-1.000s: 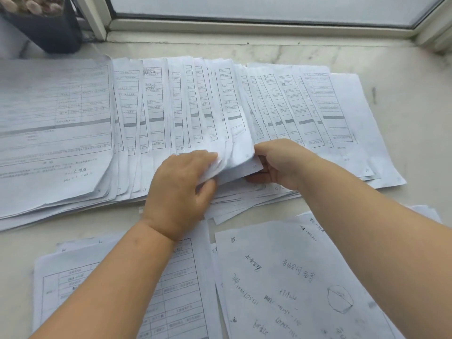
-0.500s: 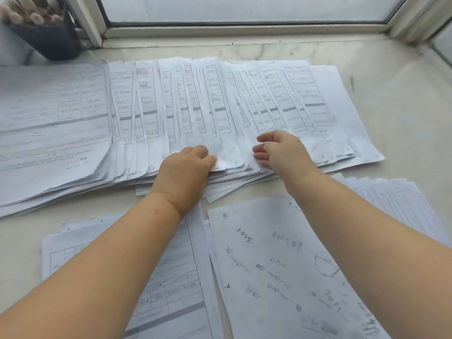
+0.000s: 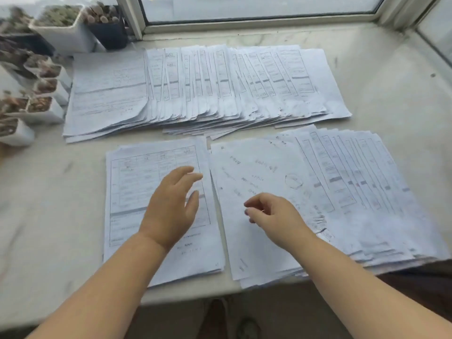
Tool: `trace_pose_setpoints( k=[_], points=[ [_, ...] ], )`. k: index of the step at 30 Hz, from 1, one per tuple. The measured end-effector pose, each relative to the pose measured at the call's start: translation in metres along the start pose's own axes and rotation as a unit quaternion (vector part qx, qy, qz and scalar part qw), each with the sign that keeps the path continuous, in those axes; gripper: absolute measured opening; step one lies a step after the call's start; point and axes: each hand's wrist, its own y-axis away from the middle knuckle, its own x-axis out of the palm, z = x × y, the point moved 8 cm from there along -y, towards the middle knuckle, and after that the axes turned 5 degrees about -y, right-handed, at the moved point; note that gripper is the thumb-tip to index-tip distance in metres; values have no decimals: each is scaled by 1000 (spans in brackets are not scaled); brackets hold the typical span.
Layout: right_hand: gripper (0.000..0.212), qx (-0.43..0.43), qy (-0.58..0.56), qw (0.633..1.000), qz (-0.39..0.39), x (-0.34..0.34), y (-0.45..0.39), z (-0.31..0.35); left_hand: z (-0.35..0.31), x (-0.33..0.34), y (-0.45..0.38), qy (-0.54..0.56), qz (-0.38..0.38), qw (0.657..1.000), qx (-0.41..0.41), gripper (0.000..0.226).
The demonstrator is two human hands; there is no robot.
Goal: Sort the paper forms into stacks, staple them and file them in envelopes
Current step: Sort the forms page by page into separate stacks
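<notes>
- Left hand [image 3: 171, 204]: seen at 6 o'clock of the frame, palm down over the near left stack, fingers straight and loosely spread; nothing is gripped. Whether the paper is touched cannot be told.
- Right hand [image 3: 274, 215]: placed at 3 o'clock of the left hand, over the handwritten sheet, fingers loosely curled; nothing is held.
- Small plant pots [image 3: 41, 106]: ranged at 9 to 10 o'clock along the left edge of the marble sill [image 3: 391, 77], just beside the long fanned row.
- Dark pot [image 3: 107, 28]: set at 11 o'clock, by the window frame [image 3: 256, 20].
- Long fanned row of forms [image 3: 195, 89]: spread across 12 o'clock, sheets overlapped sideways, a full form uppermost at its left end.
- Near left stack [image 3: 137, 192]: laid at 6 to 7 o'clock, a printed table form on top, its near edge by the sill's edge.
- Handwritten sheet [image 3: 259, 172]: laid just beside that stack at its 3 o'clock, bearing handwriting and a round stamp.
- Near right fan of forms [image 3: 362, 187]: spread at 4 o'clock, partly covered by the handwritten sheet.
</notes>
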Motion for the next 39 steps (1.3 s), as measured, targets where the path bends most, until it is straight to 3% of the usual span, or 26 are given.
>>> trace_pose_setpoints(
  k=[4, 7, 16, 22, 30, 35, 37, 39],
  points=[
    [14, 47, 6, 997, 53, 37, 36, -31, 11, 11, 105, 84, 23, 992, -95, 32],
    [13, 71, -19, 996, 44, 52, 44, -35, 12, 29, 134, 101, 63, 989, -87, 40],
    [7, 155, -115, 979, 60, 78, 31, -31, 24, 32, 128, 87, -17, 995, -38, 32],
    [8, 135, -88, 982, 99, 85, 21, -27, 26, 35, 126, 81, 0, 996, -38, 40],
    [13, 127, -99, 986, 32, 90, 19, -29, 29, 35, 126, 101, -17, 994, -40, 35],
    [12, 123, -195, 965, 122, 101, 26, -25, 29, 35, 125, 101, -11, 994, -41, 42],
    [4, 111, -188, 971, 98, 99, 23, -25, 30, 36, 124, 111, -9, 993, -42, 41],
    [10, 108, -168, 977, 71, 99, 20, -25, 31, 36, 124, 118, -9, 992, -36, 39]
  ],
)
